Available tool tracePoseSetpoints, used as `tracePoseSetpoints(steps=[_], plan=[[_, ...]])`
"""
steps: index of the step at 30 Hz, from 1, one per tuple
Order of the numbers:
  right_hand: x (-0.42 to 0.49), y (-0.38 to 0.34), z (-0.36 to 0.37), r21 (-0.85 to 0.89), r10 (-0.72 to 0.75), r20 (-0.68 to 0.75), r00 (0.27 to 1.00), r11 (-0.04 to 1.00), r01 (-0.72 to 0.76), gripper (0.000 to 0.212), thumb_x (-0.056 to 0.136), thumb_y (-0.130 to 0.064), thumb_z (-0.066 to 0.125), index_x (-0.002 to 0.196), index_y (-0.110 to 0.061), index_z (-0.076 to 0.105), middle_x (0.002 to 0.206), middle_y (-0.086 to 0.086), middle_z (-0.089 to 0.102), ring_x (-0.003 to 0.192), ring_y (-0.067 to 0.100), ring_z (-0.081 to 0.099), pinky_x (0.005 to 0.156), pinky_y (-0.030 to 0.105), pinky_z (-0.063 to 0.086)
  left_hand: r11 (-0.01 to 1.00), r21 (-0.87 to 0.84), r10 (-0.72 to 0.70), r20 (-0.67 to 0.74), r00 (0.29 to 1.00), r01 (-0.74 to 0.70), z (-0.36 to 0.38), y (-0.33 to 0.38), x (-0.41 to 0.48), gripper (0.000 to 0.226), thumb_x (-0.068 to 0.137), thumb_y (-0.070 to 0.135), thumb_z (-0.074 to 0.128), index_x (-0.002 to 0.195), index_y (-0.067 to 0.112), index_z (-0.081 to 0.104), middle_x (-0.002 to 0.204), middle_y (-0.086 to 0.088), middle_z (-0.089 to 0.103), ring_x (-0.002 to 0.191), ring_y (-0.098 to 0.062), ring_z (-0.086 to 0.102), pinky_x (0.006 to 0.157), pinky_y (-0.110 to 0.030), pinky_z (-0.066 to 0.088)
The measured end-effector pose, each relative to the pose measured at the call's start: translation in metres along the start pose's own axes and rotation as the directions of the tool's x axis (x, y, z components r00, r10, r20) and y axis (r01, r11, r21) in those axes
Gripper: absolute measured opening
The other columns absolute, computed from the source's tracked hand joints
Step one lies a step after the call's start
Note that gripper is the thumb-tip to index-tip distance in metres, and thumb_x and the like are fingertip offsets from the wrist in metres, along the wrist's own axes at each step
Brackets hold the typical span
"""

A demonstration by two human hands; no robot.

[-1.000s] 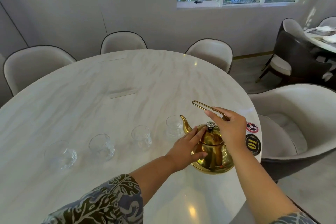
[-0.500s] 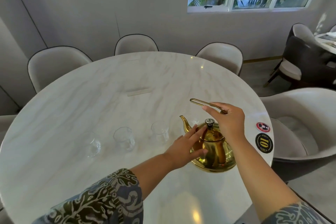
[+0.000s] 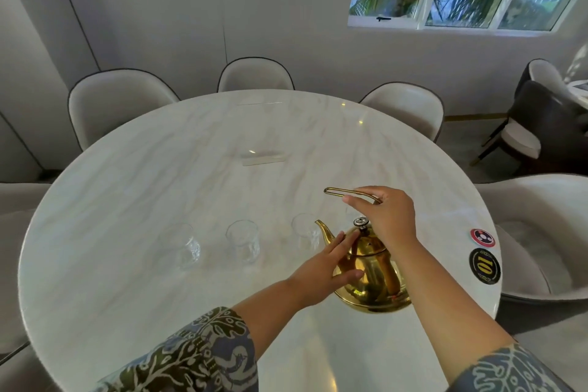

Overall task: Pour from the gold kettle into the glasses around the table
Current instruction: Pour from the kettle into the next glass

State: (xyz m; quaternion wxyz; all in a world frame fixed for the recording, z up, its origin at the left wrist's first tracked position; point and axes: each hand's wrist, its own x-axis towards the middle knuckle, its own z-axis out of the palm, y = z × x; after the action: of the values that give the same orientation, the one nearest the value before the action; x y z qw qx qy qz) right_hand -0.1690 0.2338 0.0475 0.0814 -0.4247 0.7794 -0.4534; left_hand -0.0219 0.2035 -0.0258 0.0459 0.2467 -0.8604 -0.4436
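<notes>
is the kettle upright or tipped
Upright: the gold kettle sits flat on the table, lid on, spout pointing up.

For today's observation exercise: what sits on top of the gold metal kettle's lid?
A small silver knob tops the gold metal kettle; above it the wire handle is gripped by the right hand. The left hand covers the kettle's left side.
</notes>
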Motion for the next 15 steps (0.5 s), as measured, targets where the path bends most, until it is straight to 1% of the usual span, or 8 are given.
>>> tracePoseSetpoints(steps=[3, 7, 9, 15], plan=[[0.002, -0.005, 0.008, -0.049, -0.003, 0.021, 1.000, 0.999, 0.004, 0.042, 0.074, -0.047, 0.074, 0.105, -0.019, 0.075, 0.112, -0.001, 0.072, 0.100, 0.016, 0.065, 0.075, 0.023, 0.048, 0.999, -0.049, -0.008, -0.012, 1.000, 0.007, -0.001, -0.005, -0.002, 0.070, 0.094, 0.049, 0.045, 0.145, 0.051, -0.002, 0.161, 0.011, -0.001, 0.144, -0.020, 0.026, 0.115, -0.035, 0.028], [0.006, -0.014, 0.016, -0.150, -0.004, 0.057, 0.998, 0.989, 0.012, 0.043, 0.076, -0.048, 0.072, 0.108, -0.019, 0.073, 0.119, 0.001, 0.069, 0.108, 0.018, 0.063, 0.077, 0.022, 0.045, 0.992, -0.128, -0.019, 0.002, 1.000, 0.019, -0.004, -0.011, -0.001, 0.070, 0.094, 0.048, 0.046, 0.145, 0.052, -0.001, 0.161, 0.011, 0.000, 0.146, -0.020, 0.018, 0.116, -0.035, 0.023], [0.007, -0.016, 0.017, -0.170, -0.001, 0.069, 0.998, 0.985, 0.012, 0.043, 0.076, -0.048, 0.072, 0.108, -0.020, 0.073, 0.120, 0.001, 0.069, 0.109, 0.018, 0.062, 0.077, 0.022, 0.044, 0.986, -0.167, -0.015, 0.000, 1.000, 0.015, -0.004, -0.012, 0.000, 0.070, 0.093, 0.049, 0.046, 0.145, 0.053, 0.000, 0.161, 0.010, 0.002, 0.147, -0.020, 0.015, 0.117, -0.036, 0.021], [0.016, -0.025, 0.022, -0.235, 0.034, 0.112, 0.993, 0.972, -0.007, 0.045, 0.075, -0.048, 0.073, 0.110, -0.019, 0.071, 0.120, 0.000, 0.068, 0.104, 0.018, 0.064, 0.072, 0.022, 0.044, 0.970, -0.242, -0.019, -0.038, 0.999, 0.009, 0.000, -0.015, 0.004, 0.068, 0.092, 0.052, 0.045, 0.145, 0.052, 0.002, 0.161, 0.009, 0.007, 0.147, -0.018, 0.016, 0.115, -0.032, 0.018]])
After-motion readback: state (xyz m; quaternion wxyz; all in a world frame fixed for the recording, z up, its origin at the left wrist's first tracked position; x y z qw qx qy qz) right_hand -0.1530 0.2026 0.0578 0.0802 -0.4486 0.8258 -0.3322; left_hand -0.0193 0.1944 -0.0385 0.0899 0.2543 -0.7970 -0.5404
